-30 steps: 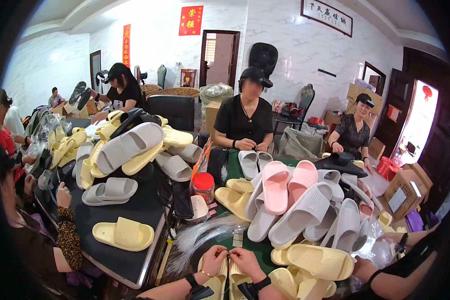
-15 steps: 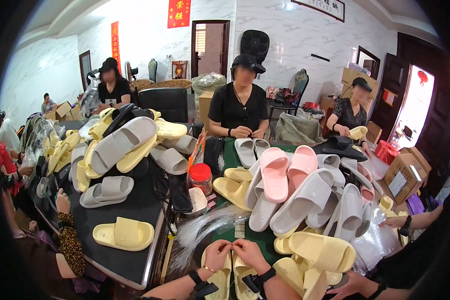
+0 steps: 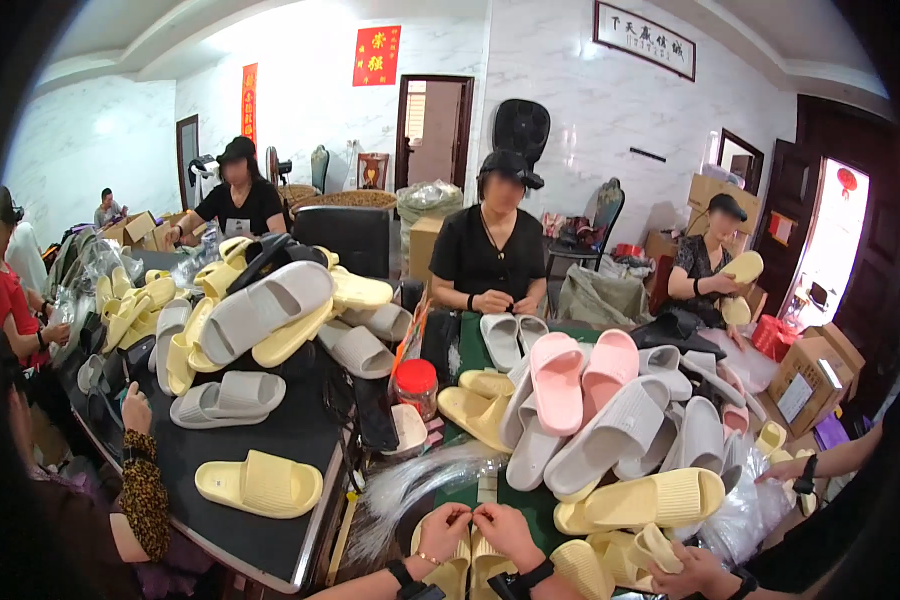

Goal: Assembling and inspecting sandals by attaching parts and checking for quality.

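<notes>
My left hand [image 3: 443, 533] and my right hand [image 3: 505, 534] meet at the lower middle, fingertips pinched close together. Whatever lies between them is too small to make out. Right beneath are two yellow slippers side by side, the left slipper [image 3: 448, 579] and the right slipper [image 3: 488, 568], partly covered by my hands and wrists. A bundle of clear plastic strands [image 3: 400, 497] fans out just left and beyond my hands. To my right lies a yellow slipper [image 3: 640, 500] on a heap of others.
Grey slippers [image 3: 610, 437] and pink slippers [image 3: 557, 370] pile up ahead on the right. A red-lidded jar [image 3: 415, 386] stands near the middle. More slippers cover the dark table [image 3: 195, 500] at left. A co-worker's hand [image 3: 697, 572] grips a yellow slipper close on my right.
The whole view has tilted up and shifted slightly. My hands stay pinched together. At lower right, a co-worker's hand has raised a yellow slipper; the far-right person now holds a slipper upright.
</notes>
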### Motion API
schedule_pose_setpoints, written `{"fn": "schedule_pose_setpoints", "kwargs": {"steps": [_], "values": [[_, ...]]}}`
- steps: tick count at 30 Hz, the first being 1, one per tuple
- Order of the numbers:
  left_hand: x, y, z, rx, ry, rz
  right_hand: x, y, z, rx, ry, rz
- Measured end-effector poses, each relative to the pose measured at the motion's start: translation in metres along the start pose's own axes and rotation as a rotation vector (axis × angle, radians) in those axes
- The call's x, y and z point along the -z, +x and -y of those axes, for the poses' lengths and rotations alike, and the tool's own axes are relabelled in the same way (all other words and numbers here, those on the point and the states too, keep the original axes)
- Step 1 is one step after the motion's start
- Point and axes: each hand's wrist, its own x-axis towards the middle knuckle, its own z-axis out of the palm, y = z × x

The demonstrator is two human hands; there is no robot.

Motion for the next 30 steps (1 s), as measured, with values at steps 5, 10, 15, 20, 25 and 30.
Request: {"fn": "schedule_pose_setpoints", "kwargs": {"steps": [5, 10, 15, 20, 25, 30], "values": [[0.005, 0.0, 0.025, 0.032, -0.07, -0.067, -0.017, -0.001, -0.004, -0.146, 0.221, -0.118], [0.009, -0.013, 0.013, 0.02, 0.061, -0.02, -0.018, -0.016, 0.011, -0.12, 0.236, -0.052], [0.004, 0.001, 0.024, -0.065, 0.013, -0.017, -0.021, -0.005, -0.006, -0.081, 0.195, -0.155], [0.003, 0.017, 0.02, -0.095, 0.094, -0.034, -0.019, 0.013, -0.005, -0.037, 0.131, -0.188], [0.001, 0.015, 0.005, -0.132, 0.073, -0.038, -0.012, 0.008, 0.016, -0.04, 0.212, -0.141], [0.004, 0.0, 0.029, -0.087, 0.095, -0.009, -0.03, -0.007, -0.007, -0.061, 0.224, -0.18]]}}
